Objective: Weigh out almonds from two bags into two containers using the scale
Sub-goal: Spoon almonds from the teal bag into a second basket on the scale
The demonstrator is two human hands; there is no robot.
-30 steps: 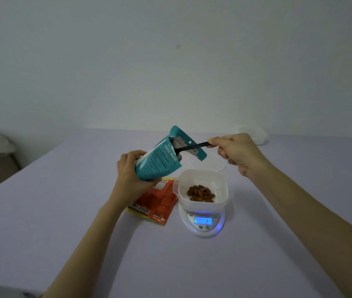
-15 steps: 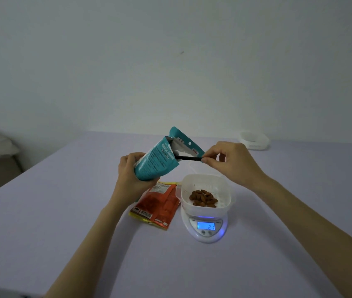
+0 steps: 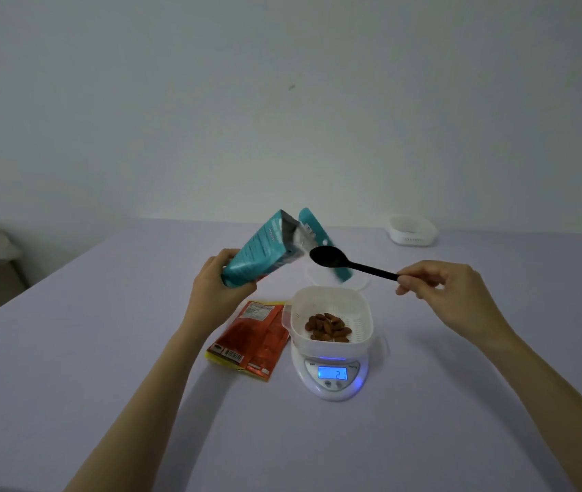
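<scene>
Head camera looks down a pale lilac table [image 3: 105, 385], with both bare forearms reaching in from the near edge. Nearest among the things is the white scale [image 3: 332, 379], its blue display lit and reading 21. On top of it sits a white container [image 3: 332, 314] with a small heap of almonds [image 3: 328, 327] on its bottom. Just left of the scale, an orange bag [image 3: 250, 340] lies flat on the table, its near end showing a barcode.

Above and behind the orange bag, the left hand [image 3: 216, 289] is wrapped around the lower end of a teal bag [image 3: 264, 252], fingers closed on it, holding it off the table and tilted with its open mouth up and to the right. The right hand [image 3: 438, 289] pinches the end of a black spoon [image 3: 346, 262] handle between thumb and fingertips. The spoon bowl hangs just outside the bag's mouth, above the far rim of the container; whether it carries any almonds cannot be made out.

Behind the container a clear round lid [image 3: 362, 283] lies on the table. Far off at the back right stands a second white container [image 3: 412, 230], well apart from everything else.
</scene>
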